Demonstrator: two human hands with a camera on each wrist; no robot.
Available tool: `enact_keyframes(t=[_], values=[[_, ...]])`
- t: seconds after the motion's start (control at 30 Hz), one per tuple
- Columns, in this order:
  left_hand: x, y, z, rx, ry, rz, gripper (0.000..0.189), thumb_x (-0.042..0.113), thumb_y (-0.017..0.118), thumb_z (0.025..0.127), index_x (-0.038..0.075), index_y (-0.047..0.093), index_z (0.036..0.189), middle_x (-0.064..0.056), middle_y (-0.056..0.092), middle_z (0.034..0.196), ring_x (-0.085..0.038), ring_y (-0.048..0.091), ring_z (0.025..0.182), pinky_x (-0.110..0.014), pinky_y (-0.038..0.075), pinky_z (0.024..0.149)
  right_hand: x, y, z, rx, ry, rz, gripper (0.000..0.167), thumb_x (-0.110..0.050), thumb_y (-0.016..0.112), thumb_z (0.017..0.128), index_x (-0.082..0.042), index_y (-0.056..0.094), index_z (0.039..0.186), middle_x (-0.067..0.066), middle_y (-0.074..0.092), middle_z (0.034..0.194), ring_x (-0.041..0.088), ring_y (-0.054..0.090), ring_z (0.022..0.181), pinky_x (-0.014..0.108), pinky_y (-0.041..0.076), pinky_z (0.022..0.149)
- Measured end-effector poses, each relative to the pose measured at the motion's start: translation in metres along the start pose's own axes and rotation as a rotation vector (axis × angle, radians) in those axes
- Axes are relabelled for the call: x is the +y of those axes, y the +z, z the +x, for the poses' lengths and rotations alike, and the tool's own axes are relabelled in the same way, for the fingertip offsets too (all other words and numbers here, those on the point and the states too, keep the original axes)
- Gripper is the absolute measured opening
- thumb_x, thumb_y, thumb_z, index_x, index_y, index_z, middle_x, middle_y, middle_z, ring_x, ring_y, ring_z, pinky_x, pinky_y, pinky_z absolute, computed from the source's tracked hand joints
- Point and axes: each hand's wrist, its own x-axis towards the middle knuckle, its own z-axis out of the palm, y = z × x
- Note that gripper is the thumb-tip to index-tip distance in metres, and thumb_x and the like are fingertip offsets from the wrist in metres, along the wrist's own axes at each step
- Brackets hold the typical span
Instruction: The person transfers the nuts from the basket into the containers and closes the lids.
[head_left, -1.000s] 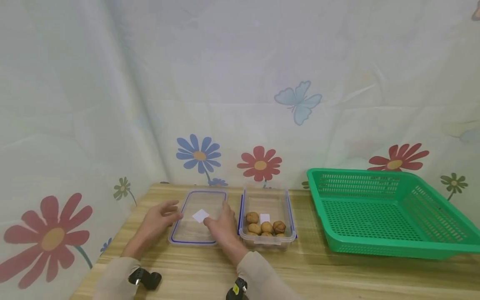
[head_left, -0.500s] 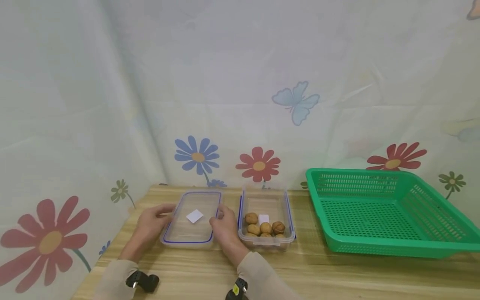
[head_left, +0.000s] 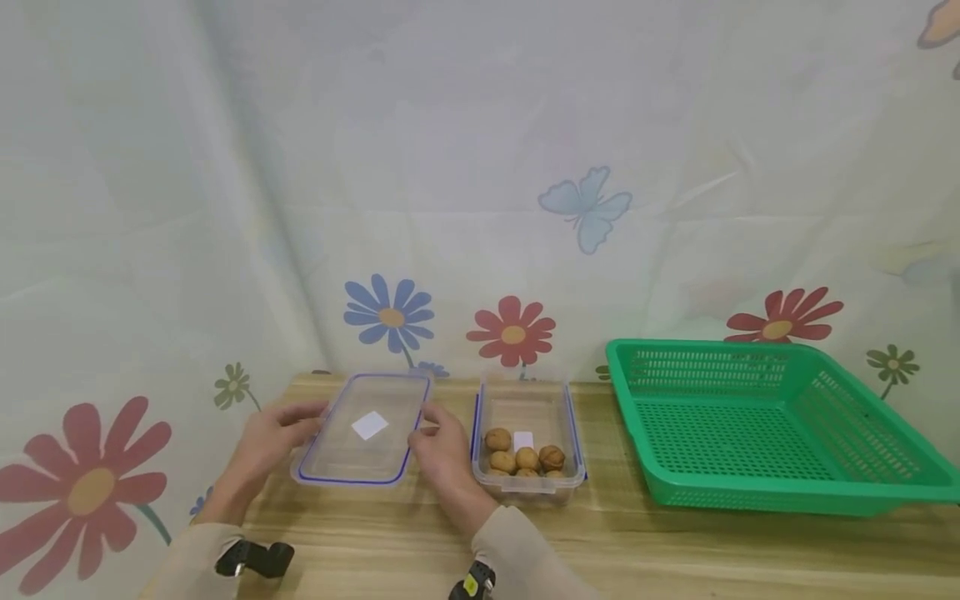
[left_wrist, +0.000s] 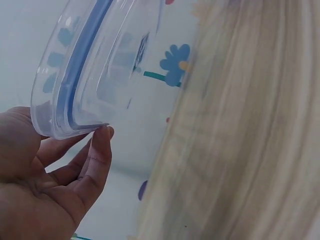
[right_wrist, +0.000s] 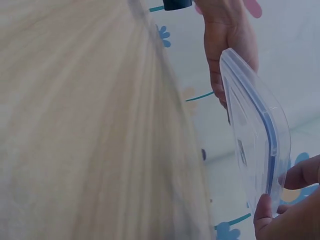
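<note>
A clear plastic lid (head_left: 352, 454) with a blue seal line and a white label (head_left: 370, 425) is held off the table between both hands. My left hand (head_left: 272, 440) grips its left edge; in the left wrist view the fingertips (left_wrist: 102, 137) pinch the rim. On the opposite edge my right hand (head_left: 444, 450) pinches the lid between thumb and fingers, as the right wrist view shows. Just right of that hand stands a clear container (head_left: 528, 408) with several walnuts (head_left: 551, 457) and a white label inside its near half.
A large green plastic basket (head_left: 720, 433) stands on the right of the wooden table (head_left: 600, 550). Behind the table hangs a pale curtain (head_left: 450, 167) printed with flowers and a butterfly. Black cameras (head_left: 255, 558) are strapped to the wrists.
The lid has been taken by both edges, lifted from the table and shifted left. Both hands have closed onto it; the left has moved left with it. The container and basket have stayed put.
</note>
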Motion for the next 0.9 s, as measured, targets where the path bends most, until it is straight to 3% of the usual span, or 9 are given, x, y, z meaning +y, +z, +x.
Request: enact_keyframes(t=[0.13,0.37,0.43,0.57,0.73,0.9], values=[[0.007,-0.002,-0.002,0.002,-0.011,-0.006,0.044,0.020,0.069,0.104,-0.003,0.064,0.142,-0.022,0.068,0.136,-0.028,0.068,0.114,-0.029,0.057,0.090,-0.011,-0.007,-0.001,-0.021,0.022,0.019,0.055,0.004,0.067,0.088,0.002,0.064,0.142,0.014,0.069,0.130,0.014,0.064,0.092,0.025,0.056,0.069],[0.028,0.005,-0.006,0.011,-0.036,-0.027,0.047,0.023,0.068,0.105,0.001,0.062,0.146,-0.022,0.066,0.139,-0.038,0.065,0.123,-0.056,0.051,0.108,-0.023,-0.028,-0.001,-0.050,0.008,0.014,0.053,-0.001,0.068,0.090,0.000,0.064,0.143,0.014,0.069,0.130,0.020,0.067,0.101,0.030,0.059,0.075],[0.035,0.008,-0.006,0.008,-0.030,-0.041,0.046,0.023,0.068,0.105,0.000,0.063,0.145,-0.022,0.066,0.139,-0.037,0.066,0.121,-0.057,0.049,0.109,-0.025,-0.036,-0.001,-0.055,-0.003,0.012,0.052,-0.001,0.068,0.090,0.000,0.064,0.143,0.014,0.067,0.134,0.022,0.067,0.105,0.031,0.059,0.077],[0.051,0.018,-0.007,0.013,-0.028,-0.049,0.045,0.023,0.069,0.105,0.001,0.064,0.145,-0.020,0.067,0.139,-0.034,0.069,0.117,-0.054,0.050,0.108,-0.028,-0.053,0.001,-0.056,0.003,-0.005,0.050,-0.004,0.069,0.092,-0.003,0.065,0.142,0.013,0.069,0.130,0.024,0.066,0.107,0.035,0.059,0.080],[0.066,0.033,-0.003,0.038,-0.007,-0.097,0.042,0.016,0.068,0.104,-0.002,0.065,0.142,-0.022,0.067,0.136,-0.031,0.071,0.112,-0.036,0.059,0.097,-0.033,-0.073,0.005,-0.049,-0.010,-0.050,0.046,-0.008,0.069,0.097,-0.004,0.066,0.142,0.014,0.069,0.132,0.029,0.065,0.116,0.043,0.060,0.095],[0.075,0.048,0.001,0.049,0.035,-0.165,0.040,0.009,0.069,0.102,-0.006,0.066,0.138,-0.024,0.069,0.132,-0.027,0.071,0.110,-0.021,0.059,0.087,-0.036,-0.092,0.011,-0.046,-0.005,-0.084,0.045,-0.009,0.068,0.097,-0.004,0.066,0.142,0.017,0.069,0.131,0.032,0.064,0.120,0.039,0.061,0.090]])
